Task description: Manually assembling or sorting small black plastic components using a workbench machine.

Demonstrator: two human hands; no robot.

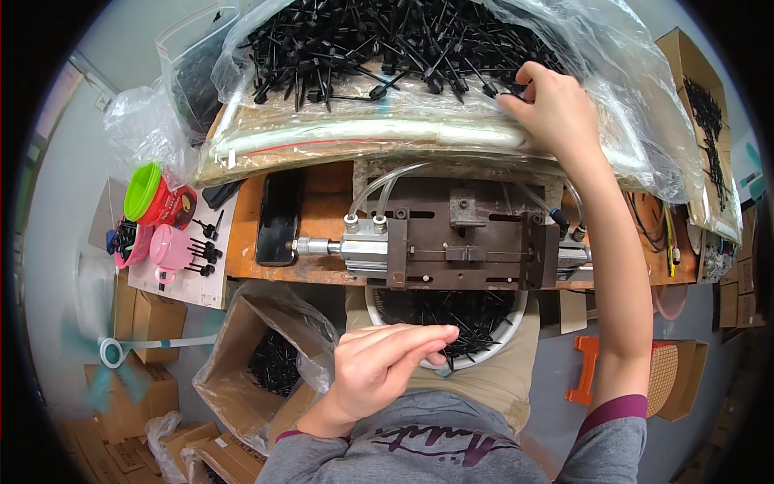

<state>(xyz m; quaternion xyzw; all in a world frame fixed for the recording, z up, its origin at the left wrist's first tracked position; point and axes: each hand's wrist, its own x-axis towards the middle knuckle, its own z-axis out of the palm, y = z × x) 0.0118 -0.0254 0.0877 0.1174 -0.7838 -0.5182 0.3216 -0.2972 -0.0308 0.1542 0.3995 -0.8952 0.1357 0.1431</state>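
My right hand (556, 109) reaches to the right front of a large heap of thin black plastic parts (379, 48), each a stem with a thicker end. Its thumb and forefinger curl around one of them at the heap's edge. The heap lies in a tray lined with clear plastic film (355, 137). In front of my chest, my left hand (387, 363) has its fingers pressed together; whatever they hold, if anything, is hidden. Just beyond it, a round white basin (516, 331) on my lap holds more black parts. A dark metal clamping fixture (476, 262) stands between the basin and the tray.
Air cylinders (367, 250) with clear hoses flank the fixture. A black phone (278, 218) lies on the wooden bench at left, near a pink cup (169, 246) and a red tub (165, 202). A lined carton (234, 367) of black parts stands below; an orange stool (584, 369) is at right.
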